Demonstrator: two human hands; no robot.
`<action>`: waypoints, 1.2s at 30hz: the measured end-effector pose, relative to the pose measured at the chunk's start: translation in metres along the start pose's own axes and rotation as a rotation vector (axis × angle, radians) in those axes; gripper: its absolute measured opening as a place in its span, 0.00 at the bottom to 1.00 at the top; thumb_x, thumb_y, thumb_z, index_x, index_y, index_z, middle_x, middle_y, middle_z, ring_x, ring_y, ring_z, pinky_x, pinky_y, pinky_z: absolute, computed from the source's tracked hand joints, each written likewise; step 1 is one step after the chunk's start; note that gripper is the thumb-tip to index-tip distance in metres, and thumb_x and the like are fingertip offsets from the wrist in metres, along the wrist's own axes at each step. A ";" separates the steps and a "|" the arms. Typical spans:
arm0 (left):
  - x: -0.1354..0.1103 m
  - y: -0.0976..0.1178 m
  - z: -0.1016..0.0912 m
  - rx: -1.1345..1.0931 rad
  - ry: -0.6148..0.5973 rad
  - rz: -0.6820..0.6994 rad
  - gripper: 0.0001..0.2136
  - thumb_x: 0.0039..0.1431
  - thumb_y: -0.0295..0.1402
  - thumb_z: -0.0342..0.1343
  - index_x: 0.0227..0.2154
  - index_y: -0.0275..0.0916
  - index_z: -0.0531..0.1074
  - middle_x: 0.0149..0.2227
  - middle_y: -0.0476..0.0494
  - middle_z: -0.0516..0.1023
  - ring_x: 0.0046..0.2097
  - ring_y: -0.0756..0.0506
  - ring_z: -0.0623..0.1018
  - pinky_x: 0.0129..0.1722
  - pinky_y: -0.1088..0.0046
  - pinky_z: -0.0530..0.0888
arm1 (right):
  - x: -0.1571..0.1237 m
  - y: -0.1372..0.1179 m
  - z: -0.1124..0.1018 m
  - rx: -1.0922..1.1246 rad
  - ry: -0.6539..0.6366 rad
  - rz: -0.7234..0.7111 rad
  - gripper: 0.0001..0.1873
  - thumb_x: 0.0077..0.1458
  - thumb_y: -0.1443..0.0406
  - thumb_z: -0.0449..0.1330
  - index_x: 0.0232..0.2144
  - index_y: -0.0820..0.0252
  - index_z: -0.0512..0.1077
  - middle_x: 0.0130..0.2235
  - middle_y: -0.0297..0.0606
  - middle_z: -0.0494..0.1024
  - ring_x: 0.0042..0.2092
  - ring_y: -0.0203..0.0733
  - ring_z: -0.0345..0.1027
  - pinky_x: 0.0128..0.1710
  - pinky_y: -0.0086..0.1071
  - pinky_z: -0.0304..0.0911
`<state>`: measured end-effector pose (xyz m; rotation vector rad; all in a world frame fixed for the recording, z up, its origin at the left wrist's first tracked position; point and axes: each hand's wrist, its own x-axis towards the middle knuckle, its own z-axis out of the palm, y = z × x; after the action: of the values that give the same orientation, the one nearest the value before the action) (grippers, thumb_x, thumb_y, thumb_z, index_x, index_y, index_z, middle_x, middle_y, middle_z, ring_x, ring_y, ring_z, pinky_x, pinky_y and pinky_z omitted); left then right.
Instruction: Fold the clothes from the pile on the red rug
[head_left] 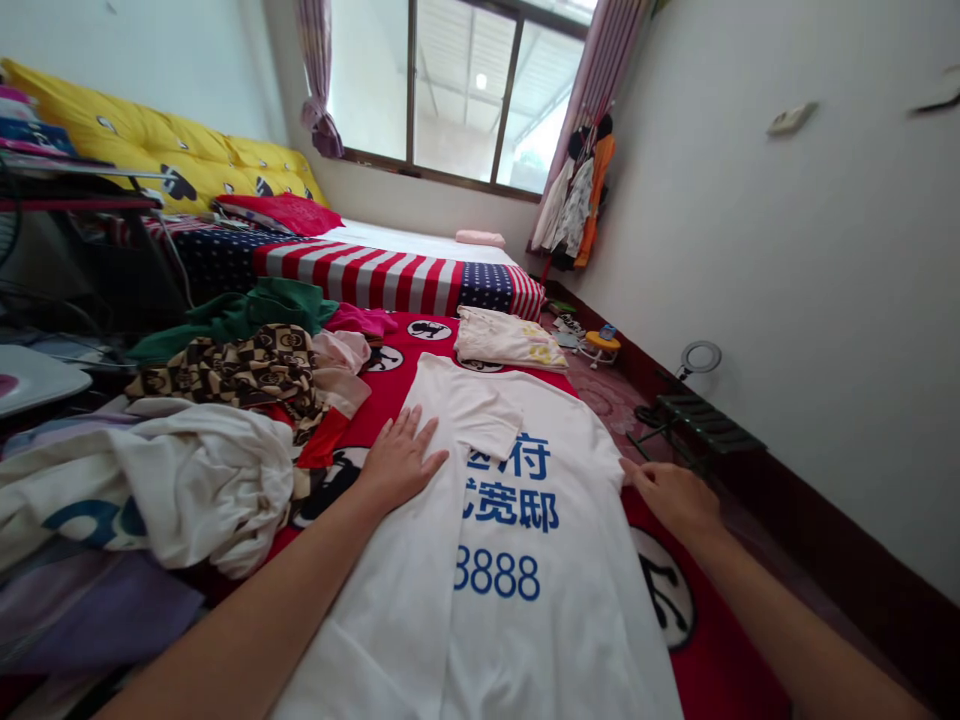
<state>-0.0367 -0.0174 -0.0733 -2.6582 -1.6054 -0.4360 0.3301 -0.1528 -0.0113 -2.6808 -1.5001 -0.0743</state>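
Note:
A white T-shirt [517, 520] with blue printed characters and digits lies spread flat on a red bedcover [705, 630]. Its left sleeve is folded inward over the chest. My left hand [401, 460] lies flat on the shirt's left side, fingers stretched out and slightly apart. My right hand [667, 492] is at the shirt's right edge near the sleeve, fingers curled and pinching the fabric there.
A heap of unfolded clothes [225, 420] lies to the left. A folded pale garment [506, 340] sits beyond the shirt. Further back lie a stars-and-stripes blanket [375, 272] and yellow cushions [180, 155]. A dark folding stool [697, 420] stands on the floor at right, near the wall.

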 end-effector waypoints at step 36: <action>-0.001 -0.005 -0.004 -0.028 0.007 0.057 0.25 0.62 0.46 0.46 0.58 0.39 0.65 0.64 0.32 0.57 0.65 0.37 0.57 0.62 0.55 0.57 | -0.143 -0.002 0.024 0.606 -0.301 -0.254 0.24 0.54 0.54 0.55 0.51 0.56 0.65 0.39 0.39 0.77 0.37 0.43 0.72 0.38 0.32 0.66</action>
<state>-0.0426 -0.0168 -0.0705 -2.7119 -1.5293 -0.4689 0.2542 -0.2716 -0.0458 -2.0746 -1.5990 0.6821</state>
